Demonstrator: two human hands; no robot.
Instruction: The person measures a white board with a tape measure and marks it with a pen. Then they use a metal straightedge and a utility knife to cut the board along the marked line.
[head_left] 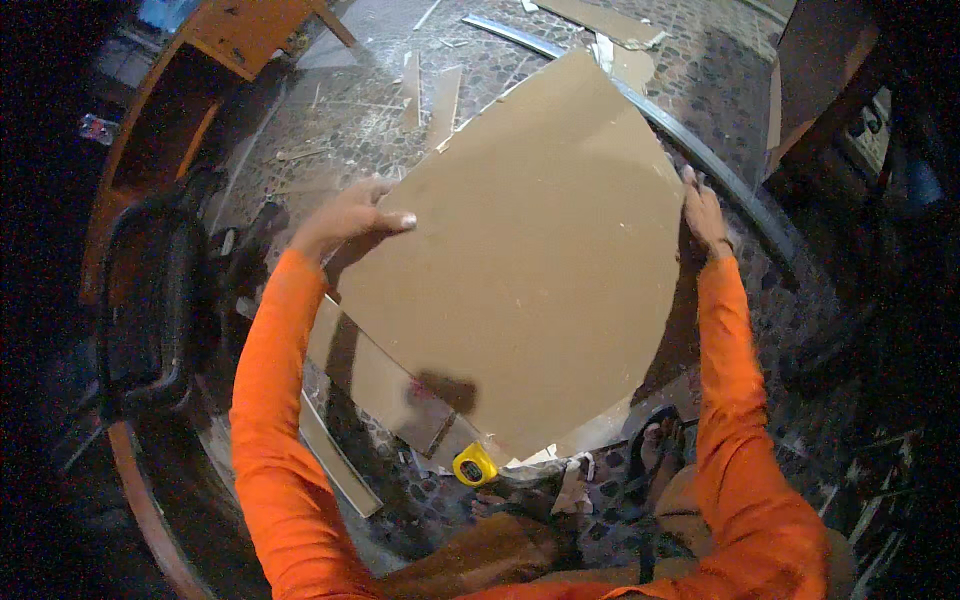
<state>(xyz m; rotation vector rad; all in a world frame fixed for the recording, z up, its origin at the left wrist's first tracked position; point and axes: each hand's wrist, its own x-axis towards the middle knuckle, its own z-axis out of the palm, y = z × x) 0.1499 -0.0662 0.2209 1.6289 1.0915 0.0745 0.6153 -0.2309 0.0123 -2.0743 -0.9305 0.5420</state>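
A large brown board (530,250) with pale, crumbly edges is held between my hands, tilted above the floor. My left hand (352,218) grips its left edge, the thumb lying on the top face and the fingers hidden beneath. On the opposite edge, my right hand (706,215) clasps the board, its fingers partly showing along the rim. A yellow tape measure (474,465) sits close to the board's near corner. Under the board's lower left edge lies another brown piece (375,375).
A long metal channel (700,150) runs across the stone-patterned floor (330,130) behind the board. Narrow offcut strips (445,100) and scraps are scattered about. Wooden furniture (160,130) and a dark chair (150,300) stand at left; a dark wooden cabinet (825,75) is at upper right.
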